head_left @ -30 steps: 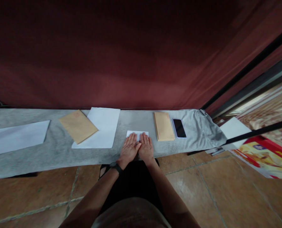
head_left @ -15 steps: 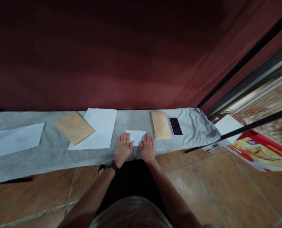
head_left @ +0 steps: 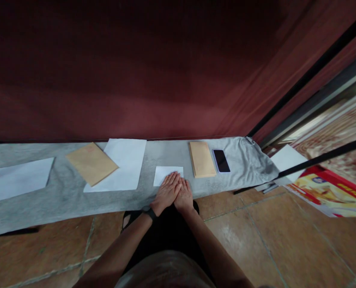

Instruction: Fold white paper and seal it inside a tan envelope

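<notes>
Well left of the stack (head_left: 202,159), at the left end of the table (head_left: 168,154), lies a white paper (head_left: 18,179); closer to the stack, though well apart from it, a tan envelope (head_left: 91,163) overlaps a larger sheet (head_left: 126,160). Just left of the stack and on its near side is the slip (head_left: 162,175), which should be very light, thin and easily bent or creased, perhaps more than one layer, and apt to slide a little on the cloth. Its bare left edge or far edge looks the best place to pinch it, since the near right part is covered. It is a small, plain white rectangle lying flat, straight-sided, with no print that can be made out. The left hand (head_left: 166,192) rests over it with fingers extended, gripping nothing; the right hand (head_left: 183,196), nearer the stack, lies flat against the left one, fingers straight and likewise grasping nothing, its tips about the slip's near right corner. Just right of the stack, apart from it, a phone (head_left: 221,161) lies dark screen up.
</notes>
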Demonstrator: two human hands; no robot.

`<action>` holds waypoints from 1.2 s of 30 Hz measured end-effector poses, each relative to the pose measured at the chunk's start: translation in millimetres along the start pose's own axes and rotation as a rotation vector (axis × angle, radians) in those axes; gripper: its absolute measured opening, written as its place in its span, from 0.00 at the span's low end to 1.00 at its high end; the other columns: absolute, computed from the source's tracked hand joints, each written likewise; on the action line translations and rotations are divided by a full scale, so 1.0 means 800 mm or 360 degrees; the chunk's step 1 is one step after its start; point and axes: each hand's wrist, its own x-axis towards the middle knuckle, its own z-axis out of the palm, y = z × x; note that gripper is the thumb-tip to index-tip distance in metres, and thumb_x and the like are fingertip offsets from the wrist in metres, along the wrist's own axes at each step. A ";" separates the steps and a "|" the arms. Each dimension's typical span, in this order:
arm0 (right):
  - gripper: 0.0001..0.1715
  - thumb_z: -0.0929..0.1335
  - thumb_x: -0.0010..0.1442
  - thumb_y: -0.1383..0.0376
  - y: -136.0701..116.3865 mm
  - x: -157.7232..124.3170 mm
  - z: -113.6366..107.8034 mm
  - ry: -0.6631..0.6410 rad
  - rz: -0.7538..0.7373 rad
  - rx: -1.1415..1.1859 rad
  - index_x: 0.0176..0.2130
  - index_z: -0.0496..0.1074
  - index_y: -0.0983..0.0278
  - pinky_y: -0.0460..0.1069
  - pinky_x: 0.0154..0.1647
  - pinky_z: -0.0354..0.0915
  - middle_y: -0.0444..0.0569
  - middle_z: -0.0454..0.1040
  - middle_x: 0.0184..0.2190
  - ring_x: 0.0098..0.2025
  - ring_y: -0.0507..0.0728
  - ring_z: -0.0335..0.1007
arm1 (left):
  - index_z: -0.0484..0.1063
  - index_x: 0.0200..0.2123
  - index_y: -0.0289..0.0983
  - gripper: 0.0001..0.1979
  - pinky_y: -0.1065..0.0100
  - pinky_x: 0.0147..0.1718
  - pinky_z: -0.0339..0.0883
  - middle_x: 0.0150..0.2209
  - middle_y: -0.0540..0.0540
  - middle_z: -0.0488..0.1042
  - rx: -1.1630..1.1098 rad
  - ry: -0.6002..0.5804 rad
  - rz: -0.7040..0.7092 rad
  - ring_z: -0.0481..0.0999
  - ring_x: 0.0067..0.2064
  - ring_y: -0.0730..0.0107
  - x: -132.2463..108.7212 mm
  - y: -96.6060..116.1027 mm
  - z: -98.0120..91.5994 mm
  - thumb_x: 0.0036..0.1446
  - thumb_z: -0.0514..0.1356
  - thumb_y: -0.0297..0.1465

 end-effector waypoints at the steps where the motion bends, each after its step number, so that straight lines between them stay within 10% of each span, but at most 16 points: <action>1: 0.32 0.62 0.68 0.67 -0.001 0.000 0.000 0.0007 0.0013 -0.0006 0.68 0.61 0.72 0.61 0.72 0.49 0.60 0.60 0.69 0.71 0.64 0.55 | 0.54 0.71 0.32 0.29 0.55 0.71 0.48 0.72 0.40 0.56 -0.0010 -0.0017 0.0005 0.53 0.73 0.63 0.003 0.001 0.001 0.71 0.41 0.37; 36: 0.34 0.57 0.74 0.54 0.035 0.050 0.003 0.0130 0.0094 -0.0106 0.69 0.58 0.73 0.61 0.69 0.52 0.63 0.61 0.68 0.69 0.65 0.57 | 0.53 0.71 0.25 0.32 0.51 0.71 0.47 0.72 0.34 0.53 0.0266 0.0146 -0.0459 0.48 0.74 0.55 0.006 -0.054 -0.003 0.70 0.42 0.37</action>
